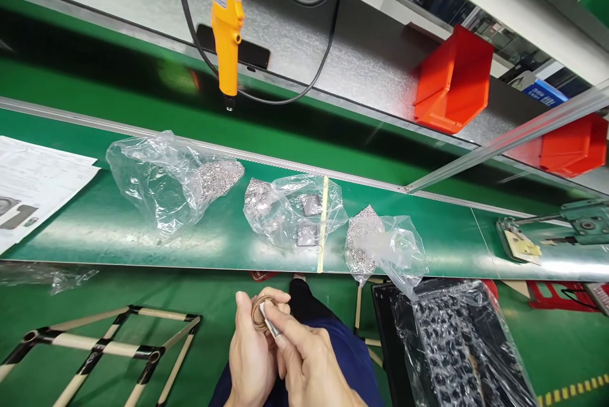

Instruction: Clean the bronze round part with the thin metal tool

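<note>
On the far left a white paper sheet (33,185) lay on the green work table (114,229). Next came three clear plastic bags: the left bag (162,182), the middle bag (292,210) and the right bag (380,245), each with lots of tiny shiny metal bits inside. All three bags looked pretty full, so it seemed most of the bits were not used yet and the job was near its start. Above them hung a yellow electric screwdriver (227,20), and nobody was touching it.

Down low, just in front of the table edge, the left hand (252,356) was curled around a small tan ring (262,313), pinching it with thumb and fingers. The ring looked thin, round and brownish. The right hand (316,366) was closed on a little silver piece (269,323) and pressed it against the ring. On the right stood a black tray (457,343) under plastic wrap, and two red bins (454,80) sat up high
</note>
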`<state>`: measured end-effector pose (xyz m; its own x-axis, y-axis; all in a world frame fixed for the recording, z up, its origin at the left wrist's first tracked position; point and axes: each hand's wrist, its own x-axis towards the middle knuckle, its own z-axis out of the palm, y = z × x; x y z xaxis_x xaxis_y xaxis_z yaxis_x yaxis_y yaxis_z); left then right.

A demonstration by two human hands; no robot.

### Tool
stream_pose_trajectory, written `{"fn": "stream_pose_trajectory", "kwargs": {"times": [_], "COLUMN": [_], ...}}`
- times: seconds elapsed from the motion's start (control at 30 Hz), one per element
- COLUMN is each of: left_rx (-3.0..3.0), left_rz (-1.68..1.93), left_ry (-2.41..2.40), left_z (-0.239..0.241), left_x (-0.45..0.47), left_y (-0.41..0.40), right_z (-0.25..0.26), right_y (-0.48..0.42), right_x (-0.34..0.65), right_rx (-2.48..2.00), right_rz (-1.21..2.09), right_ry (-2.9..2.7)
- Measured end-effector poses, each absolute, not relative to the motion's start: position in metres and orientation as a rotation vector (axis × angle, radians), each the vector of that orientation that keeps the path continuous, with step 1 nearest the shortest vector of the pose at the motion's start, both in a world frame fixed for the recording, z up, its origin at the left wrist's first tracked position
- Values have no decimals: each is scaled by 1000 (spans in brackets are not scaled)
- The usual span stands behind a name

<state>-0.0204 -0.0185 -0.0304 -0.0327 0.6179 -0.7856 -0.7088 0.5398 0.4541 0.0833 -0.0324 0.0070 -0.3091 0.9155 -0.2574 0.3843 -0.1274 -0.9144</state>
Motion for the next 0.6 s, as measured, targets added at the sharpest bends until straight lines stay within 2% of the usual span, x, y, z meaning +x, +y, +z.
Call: {"fn": "stream_pose_trajectory", "kwargs": {"times": [0.3,0.4,0.5,0.6], "left_rx": [-158,-136,-134,-109], "left_rz": [1037,1085,1115,1101], "left_ry": [1168,1248,1312,1332], "left_z": [-30,-37,-43,-43], "left_x": [-20,-18,-17,-17], "left_y": [-19,-21,-22,-23], "right_z": [7,-2,-11,-13], "right_y": [-29,-35,-42,-44], "right_x": [83,82,84,85], "right_rx": [-1409,-1346,-1483,-1510], "right_rz": [1438,1300,1046,1052], "right_ry": [-1723,-1807,-1930,-1974]}}
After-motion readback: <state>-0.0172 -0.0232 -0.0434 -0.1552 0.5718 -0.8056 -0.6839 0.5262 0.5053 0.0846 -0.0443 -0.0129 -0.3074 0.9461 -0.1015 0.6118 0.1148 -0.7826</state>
